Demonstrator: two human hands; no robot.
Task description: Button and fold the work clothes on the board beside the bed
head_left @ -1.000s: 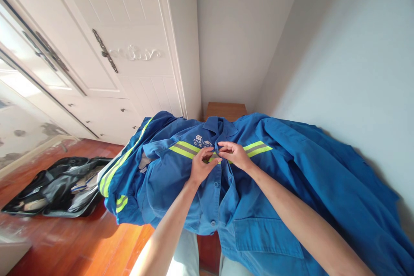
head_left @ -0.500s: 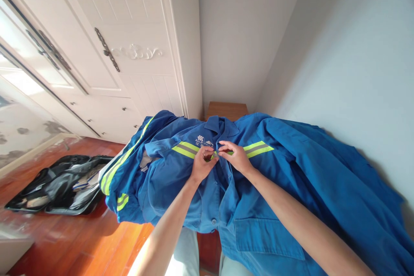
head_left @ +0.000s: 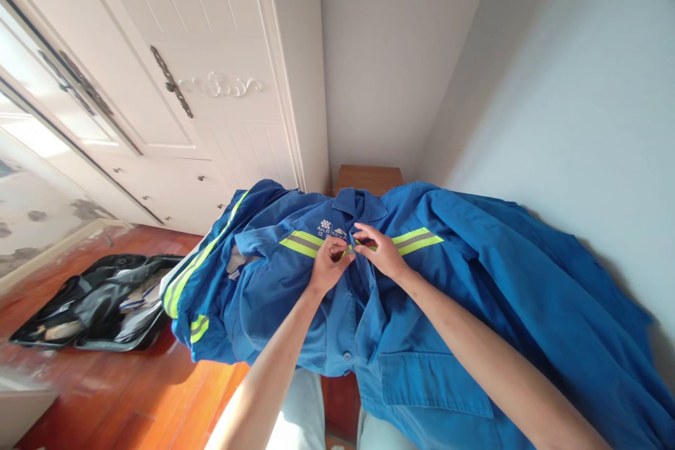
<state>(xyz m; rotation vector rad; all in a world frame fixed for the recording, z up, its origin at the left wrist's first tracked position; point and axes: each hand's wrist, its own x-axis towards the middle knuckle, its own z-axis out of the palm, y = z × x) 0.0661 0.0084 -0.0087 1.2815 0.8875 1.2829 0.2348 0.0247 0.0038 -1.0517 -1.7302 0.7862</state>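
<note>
A blue work jacket [head_left: 422,309] with yellow-green reflective stripes lies spread in front of me, collar away from me. My left hand [head_left: 328,268] and my right hand [head_left: 380,250] meet at the jacket's front opening, just below the collar, at the level of the chest stripe. Each hand pinches an edge of the front placket, fingertips almost touching. A button [head_left: 346,354] shows lower down on the placket. More blue fabric with a striped sleeve [head_left: 195,274] hangs off to the left.
White wardrobe doors [head_left: 174,84] with dark handles stand at the left. An open black bag [head_left: 89,306] lies on the red wooden floor. A small wooden table [head_left: 369,178] stands behind the jacket by the pale wall [head_left: 553,98].
Both hands stay at the placket below the collar; the fingertips have drawn a little closer together and shifted slightly up. The jacket lies as before.
</note>
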